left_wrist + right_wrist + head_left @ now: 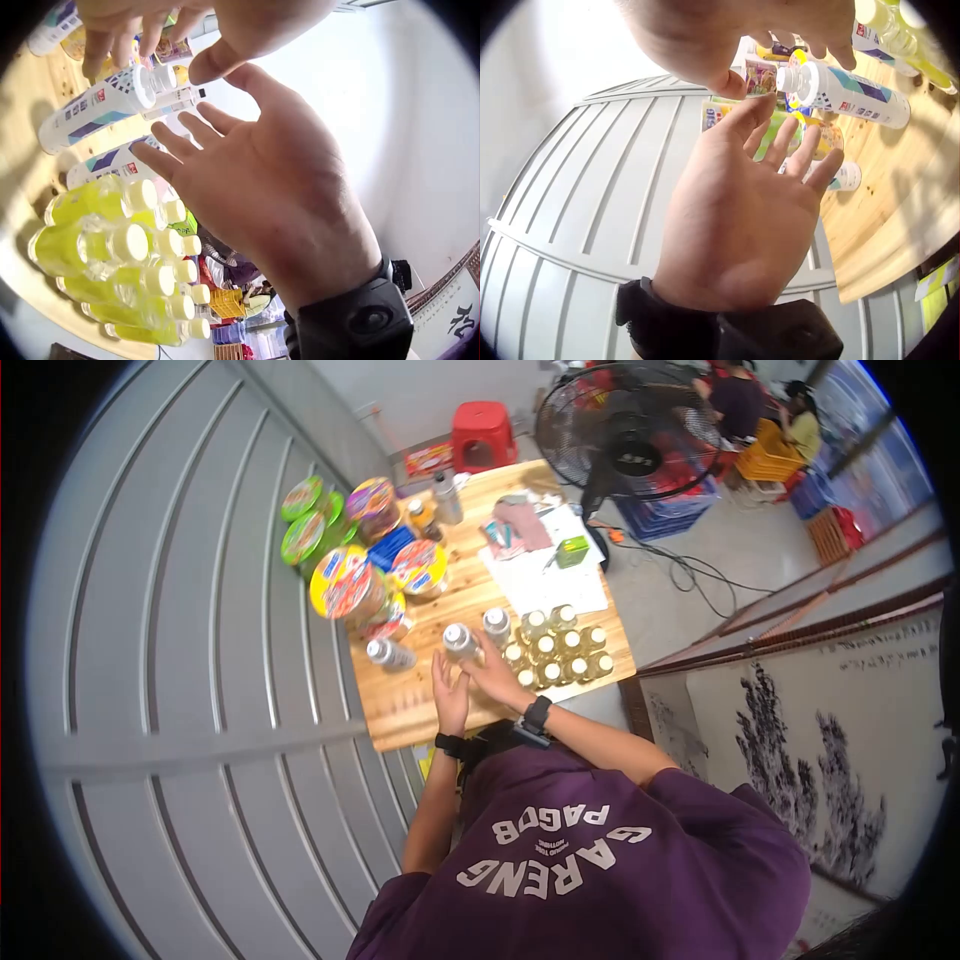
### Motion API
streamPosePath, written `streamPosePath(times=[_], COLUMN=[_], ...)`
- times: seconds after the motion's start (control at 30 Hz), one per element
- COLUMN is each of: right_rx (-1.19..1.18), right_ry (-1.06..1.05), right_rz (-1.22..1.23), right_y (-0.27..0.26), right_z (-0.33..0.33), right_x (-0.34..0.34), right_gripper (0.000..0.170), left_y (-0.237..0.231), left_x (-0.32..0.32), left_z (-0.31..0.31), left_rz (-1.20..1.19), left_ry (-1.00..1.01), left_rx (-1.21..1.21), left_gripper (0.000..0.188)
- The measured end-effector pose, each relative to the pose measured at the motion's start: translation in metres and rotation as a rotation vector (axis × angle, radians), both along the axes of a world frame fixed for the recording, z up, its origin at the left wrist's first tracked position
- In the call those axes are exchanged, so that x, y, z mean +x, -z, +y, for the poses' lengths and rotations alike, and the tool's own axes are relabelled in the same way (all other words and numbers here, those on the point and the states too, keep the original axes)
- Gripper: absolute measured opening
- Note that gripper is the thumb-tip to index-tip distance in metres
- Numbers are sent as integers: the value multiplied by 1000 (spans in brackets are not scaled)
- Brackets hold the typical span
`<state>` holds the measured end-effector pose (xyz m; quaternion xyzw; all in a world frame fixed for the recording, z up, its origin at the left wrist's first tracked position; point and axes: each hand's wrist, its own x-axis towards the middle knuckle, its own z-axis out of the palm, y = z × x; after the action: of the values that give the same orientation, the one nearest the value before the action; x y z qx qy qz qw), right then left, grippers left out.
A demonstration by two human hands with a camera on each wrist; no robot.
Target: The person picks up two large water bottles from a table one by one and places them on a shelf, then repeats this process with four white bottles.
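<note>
A white spray-type bottle (460, 641) stands upright on the wooden table (385, 710), between and just beyond both hands. My left hand (450, 692) is beside it with spread, slightly bent fingers, holding nothing. My right hand (497, 675) is open near the bottle's right side; whether its fingertips touch it I cannot tell. In the left wrist view the right hand (262, 172) faces the bottle (97, 109) with its palm showing. The right wrist view shows the left hand (742, 210) with an open palm, below the bottle (855, 95).
Two similar bottles (390, 653) (496, 624) stand to either side. Several yellow-liquid bottles (546, 647) are grouped at the right. Instant noodle tubs (345, 582) fill the left back. Papers (540, 575), a cloth (522, 523) and a green box (572, 551) lie behind. A fan (630, 455) stands beyond.
</note>
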<state>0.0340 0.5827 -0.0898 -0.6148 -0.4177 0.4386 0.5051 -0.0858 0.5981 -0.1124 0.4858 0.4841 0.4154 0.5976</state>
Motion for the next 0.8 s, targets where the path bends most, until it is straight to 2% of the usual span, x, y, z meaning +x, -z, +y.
streamPosePath(times=[0.07, 0.13, 0.27, 0.33, 0.37, 0.57, 0.67, 0.77, 0.8], right_rx=[-20, -56, -34, -33, -38, -27, -12, 27, 129], right_ry=[-4, -63, 52, 75, 91, 154, 194, 231, 266], right_rz=[20, 65, -1, -29, -42, -101, -128, -16, 43], right_y=[13, 22, 35, 55, 67, 45, 14, -21, -15], right_z=[16, 25, 32, 40, 39, 33, 26, 8, 3], right_x=[3, 3, -10, -15, -19, -27, -36, -37, -40], right_gripper=[72, 72, 68, 68, 68, 68, 66, 66, 65], left_y=[10, 35, 70, 90, 96, 54, 40, 2, -13], left_x=[1, 1, -7, -10, -14, -37, -51, -60, -57], left_z=[26, 45, 57, 65, 68, 83, 83, 71, 65], left_rz=[23, -38, -58, 10, -18, -121, -33, 73, 96], left_ry=[44, 144, 236, 260, 273, 441, 460, 443, 444], left_rx=[-38, 28, 93, 170, 126, -20, 41, 123, 151], left_gripper=[69, 70, 71, 67, 66, 57, 57, 57, 57])
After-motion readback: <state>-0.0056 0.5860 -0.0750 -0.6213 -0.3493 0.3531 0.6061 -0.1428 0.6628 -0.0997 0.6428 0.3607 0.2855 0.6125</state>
